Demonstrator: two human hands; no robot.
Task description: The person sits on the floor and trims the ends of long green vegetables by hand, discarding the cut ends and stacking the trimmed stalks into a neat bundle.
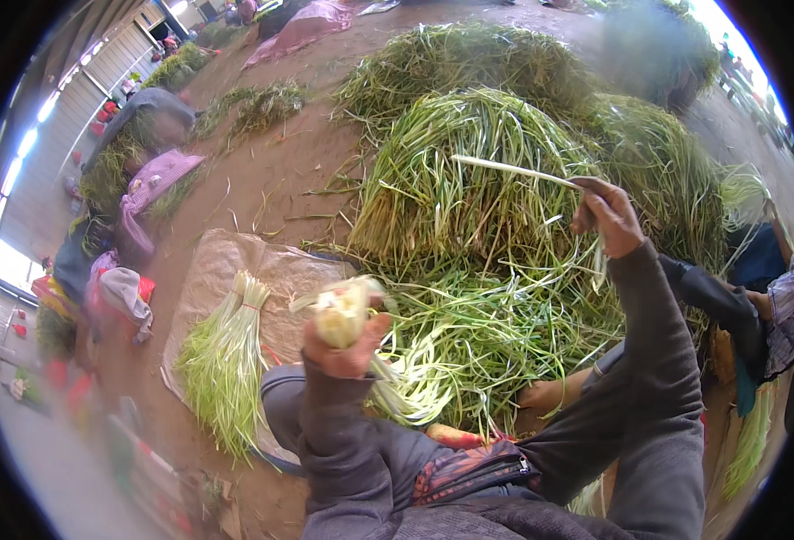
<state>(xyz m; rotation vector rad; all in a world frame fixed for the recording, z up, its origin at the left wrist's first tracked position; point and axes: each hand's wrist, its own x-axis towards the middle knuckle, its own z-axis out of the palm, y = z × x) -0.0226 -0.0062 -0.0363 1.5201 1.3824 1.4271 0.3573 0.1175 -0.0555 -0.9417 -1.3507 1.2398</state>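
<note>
My left hand (pixel 348 347) is closed around a bunch of pale-stemmed greens (pixel 340 317), its blunt white ends turned up toward me. Green leaves trail from it over my lap. Out to the right, my right hand (pixel 609 214) pinches a single white stalk (pixel 515 169) between thumb and fingers, with a leafy strip hanging below. In front of me stands a large heap of long chive-like greens (pixel 478 162), roots facing me. Loose leaves (pixel 491 331) lie between it and my legs. Tied bundles (pixel 225 364) with red bands rest at the left.
A brown sheet (pixel 198 270) lies under the tied bundles. More heaped greens (pixel 464 54) spread behind. Another person's arm (pixel 714 290) is close at my right; a person (pixel 140 148) sits among greens at the far left. A pink cloth (pixel 302 30) covers something farther back.
</note>
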